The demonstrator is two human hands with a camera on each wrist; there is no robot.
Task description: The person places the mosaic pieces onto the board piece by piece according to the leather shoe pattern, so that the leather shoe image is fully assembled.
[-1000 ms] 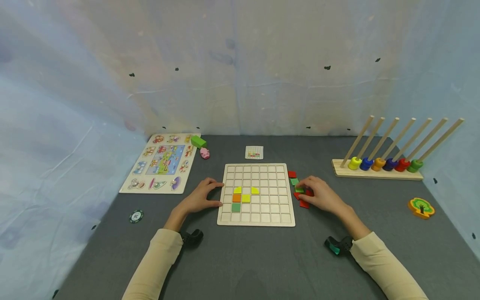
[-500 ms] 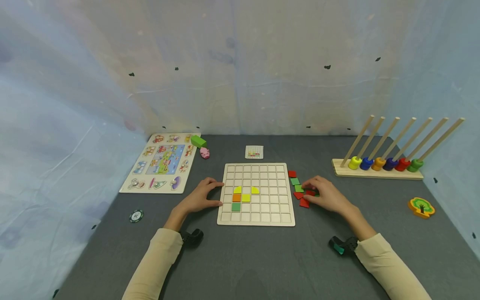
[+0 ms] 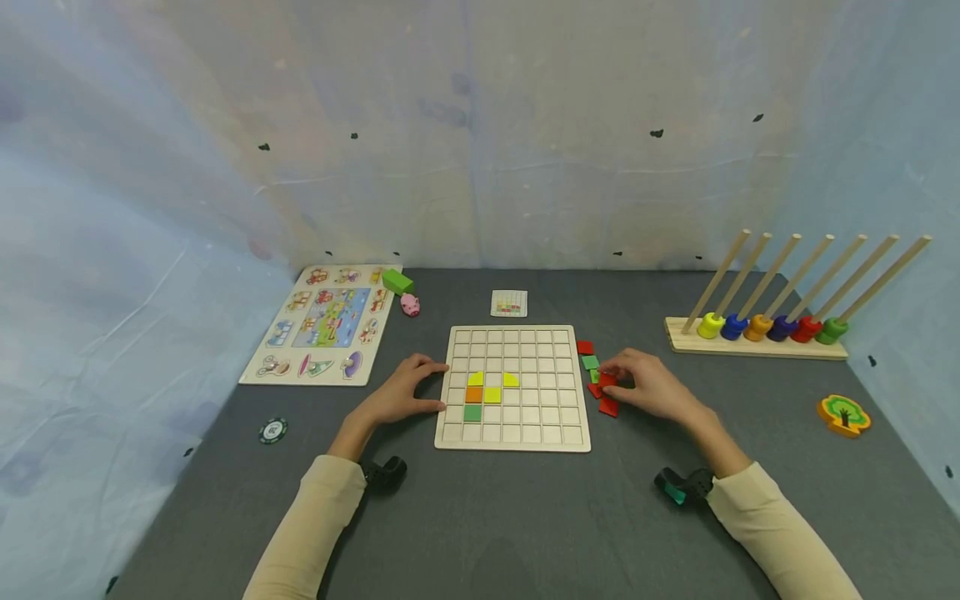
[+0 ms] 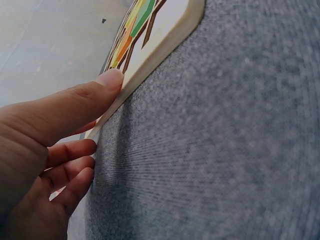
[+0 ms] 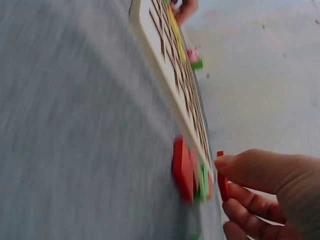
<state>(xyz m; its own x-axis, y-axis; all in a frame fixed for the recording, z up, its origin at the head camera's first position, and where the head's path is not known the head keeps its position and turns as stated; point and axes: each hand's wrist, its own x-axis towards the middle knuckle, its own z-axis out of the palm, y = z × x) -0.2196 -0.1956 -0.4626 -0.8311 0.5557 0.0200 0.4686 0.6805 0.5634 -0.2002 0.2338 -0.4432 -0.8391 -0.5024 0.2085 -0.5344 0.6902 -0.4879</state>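
A pale wooden grid board [image 3: 540, 416] lies flat with yellow pieces [image 3: 492, 395], an orange square [image 3: 474, 394] and a green square [image 3: 472, 413] in its cells. My left hand [image 3: 400, 394] touches the board's left edge, thumb and forefinger spread along it; in the left wrist view the thumb [image 4: 111, 80] meets the edge. Right of the board, my right hand [image 3: 651, 385] pinches a red tile [image 5: 223, 186] between thumb and fingers, raised over the loose pieces. Below it lie red tiles [image 3: 609, 407] and green tiles [image 3: 590, 362], some partly covered.
A small pattern card [image 3: 509, 303] lies behind the board. Back left are a picture puzzle [image 3: 360, 333], a green block [image 3: 397, 282] and a pink pig [image 3: 410, 305]. A poker chip [image 3: 273, 430] sits left; a peg stand [image 3: 757, 343] and tree piece [image 3: 843, 415] stay right.
My right hand drew back slightly to the right, then came left again, now with a red tile lifted between its fingers. The left hand and the board keep their place.
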